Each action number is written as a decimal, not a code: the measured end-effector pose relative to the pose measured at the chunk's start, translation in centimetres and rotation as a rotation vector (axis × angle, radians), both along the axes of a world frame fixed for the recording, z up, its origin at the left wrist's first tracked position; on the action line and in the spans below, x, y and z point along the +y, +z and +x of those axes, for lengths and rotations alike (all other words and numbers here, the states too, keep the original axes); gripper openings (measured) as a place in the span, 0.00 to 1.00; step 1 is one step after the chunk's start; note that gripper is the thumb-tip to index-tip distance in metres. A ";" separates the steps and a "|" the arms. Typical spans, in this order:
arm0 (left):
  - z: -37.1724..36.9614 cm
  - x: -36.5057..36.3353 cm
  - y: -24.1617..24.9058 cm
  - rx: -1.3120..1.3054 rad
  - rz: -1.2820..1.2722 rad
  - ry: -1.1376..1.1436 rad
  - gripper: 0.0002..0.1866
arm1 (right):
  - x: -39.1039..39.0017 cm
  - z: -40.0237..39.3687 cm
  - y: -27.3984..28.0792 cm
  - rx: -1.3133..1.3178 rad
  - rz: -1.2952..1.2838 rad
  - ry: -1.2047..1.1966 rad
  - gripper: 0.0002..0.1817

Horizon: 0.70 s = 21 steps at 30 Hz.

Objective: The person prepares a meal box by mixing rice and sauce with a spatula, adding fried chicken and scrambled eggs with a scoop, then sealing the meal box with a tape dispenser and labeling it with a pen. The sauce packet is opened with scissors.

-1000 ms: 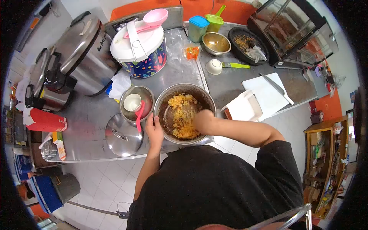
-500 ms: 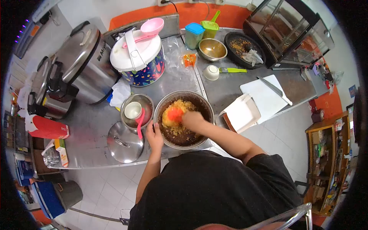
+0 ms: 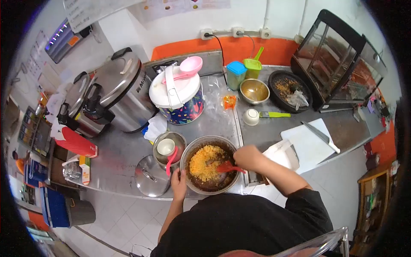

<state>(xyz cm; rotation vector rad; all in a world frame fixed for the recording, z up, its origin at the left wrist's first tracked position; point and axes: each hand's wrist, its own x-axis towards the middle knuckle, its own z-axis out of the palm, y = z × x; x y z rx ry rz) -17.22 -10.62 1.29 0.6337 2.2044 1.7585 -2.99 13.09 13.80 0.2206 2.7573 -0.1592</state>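
Observation:
The metal pot (image 3: 187,185) holds orange-yellow rice (image 3: 206,162), with dark residue showing on its bottom and walls. My left hand (image 3: 178,183) grips the near left rim of the pot, thumb at the edge. A red spatula (image 3: 226,167) rests in the pot, blade by the rice and handle over the right rim. My right hand (image 3: 249,158) is closed above the right rim, just beyond the spatula's handle; the handle's end shows apart from it. What its fingers hold, if anything, is hidden. Left of the pot, a steel bowl (image 3: 159,159) contains a white cup (image 3: 165,147) and a pink spoon (image 3: 172,161).
A steel lid (image 3: 150,180) lies at the counter's front edge. Behind stand a patterned bucket (image 3: 182,112) and large steel cookers (image 3: 128,105). To the right are an open paper box (image 3: 280,156) and a knife (image 3: 316,132) on a white cutting board (image 3: 314,154).
My right hand has moved from over the rice to the pot's right rim. The spatula now lies toward the right side, and more rice is visible. My left hand stays at the rim; the view has tilted up.

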 end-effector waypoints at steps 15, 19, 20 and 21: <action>5.2 -4.7 0.1 -0.122 -0.037 0.340 0.09 | 21.8 -5.2 -11.0 -0.005 0.180 -0.146 0.38; 6.7 -4.7 1.4 -0.122 -0.023 0.418 0.09 | 22.8 -5.7 -11.1 -0.048 0.116 -0.095 0.47; 6.9 -4.6 1.6 -0.128 -0.020 0.427 0.09 | 22.9 -6.1 -10.5 -0.052 0.120 -0.085 0.47; 7.1 -4.5 1.8 -0.054 -0.022 0.394 0.10 | 22.9 -6.7 -9.6 0.031 -0.067 -0.073 0.46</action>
